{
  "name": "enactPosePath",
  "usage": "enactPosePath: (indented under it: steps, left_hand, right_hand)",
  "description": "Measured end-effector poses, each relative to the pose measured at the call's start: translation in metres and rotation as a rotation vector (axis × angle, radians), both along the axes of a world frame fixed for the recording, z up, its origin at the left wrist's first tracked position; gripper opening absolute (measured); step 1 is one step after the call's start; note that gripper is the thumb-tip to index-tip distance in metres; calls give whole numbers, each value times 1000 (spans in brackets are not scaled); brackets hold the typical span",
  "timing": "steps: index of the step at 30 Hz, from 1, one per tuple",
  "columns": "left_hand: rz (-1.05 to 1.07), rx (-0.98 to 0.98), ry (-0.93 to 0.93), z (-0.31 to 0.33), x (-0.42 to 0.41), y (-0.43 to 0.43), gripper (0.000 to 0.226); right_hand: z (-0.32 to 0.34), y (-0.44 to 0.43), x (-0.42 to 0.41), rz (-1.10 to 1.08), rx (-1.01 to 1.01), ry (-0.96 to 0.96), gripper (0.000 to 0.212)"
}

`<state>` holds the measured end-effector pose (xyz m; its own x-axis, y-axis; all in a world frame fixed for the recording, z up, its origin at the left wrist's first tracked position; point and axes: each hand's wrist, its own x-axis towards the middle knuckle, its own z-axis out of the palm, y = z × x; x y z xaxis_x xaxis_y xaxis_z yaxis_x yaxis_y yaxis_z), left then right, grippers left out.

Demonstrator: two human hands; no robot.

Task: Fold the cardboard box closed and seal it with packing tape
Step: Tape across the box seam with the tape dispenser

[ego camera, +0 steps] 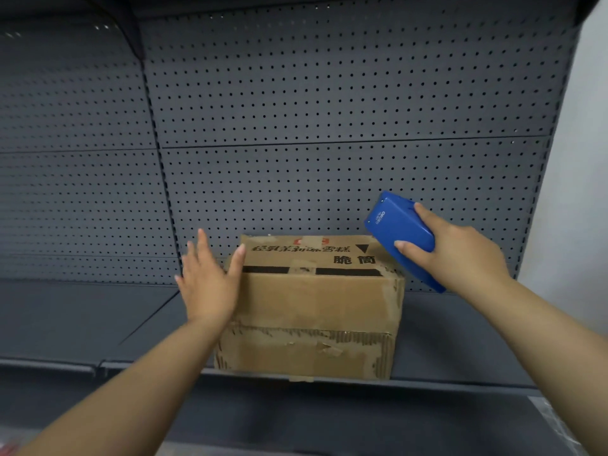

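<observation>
Two bare hands worked at a cardboard box that sat on a dark grey shelf, close to its front edge and before a grey pegboard wall. The box lay with its long axis running left to right across the view, its top facing up and its printed far flap folded down; a dark gap remained between that flap and the near flap, so the top was not fully shut. Torn patches and old tape marked the front face. The left hand was spread wide and flat, fingers pointing up and away, pressed against the box's upper left corner with the thumb lying over the top edge. The right hand was wrapped around a blue tape dispenser, held above and just beside the box's far right corner. The dispenser's long axis slanted from upper left down to lower right, its upper end pointing toward the pegboard.
</observation>
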<state>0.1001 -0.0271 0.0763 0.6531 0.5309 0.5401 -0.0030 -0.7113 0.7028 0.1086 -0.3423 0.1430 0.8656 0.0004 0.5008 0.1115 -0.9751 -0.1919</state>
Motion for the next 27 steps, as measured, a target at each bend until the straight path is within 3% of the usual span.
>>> enactPosePath:
  steps: [3,7,12,22,24,27]
  left_hand:
    - [-201,-436,192,4,6,16,93]
    - [-397,-667,311,0,8,23,55]
    - [-494,-702,317,2,13,33,44]
    - [-561,-704,350,-2,8,44,66]
    - [-621,-640,321,-18,1,49,72]
    - [-749,-356,342,-45,-4,60,76]
  right_hand:
    - [2,21,-3,-20,-25,9,72]
    - [3,40,-9,-55,-49,12,72]
    - [4,59,-17,-101,-73,18,73]
    - [-5,96,-16,-101,-192,34,71]
    - [-7,97,-13,-110,-205,34,71]
    - [-7,99,-11,-114,-197,30,71]
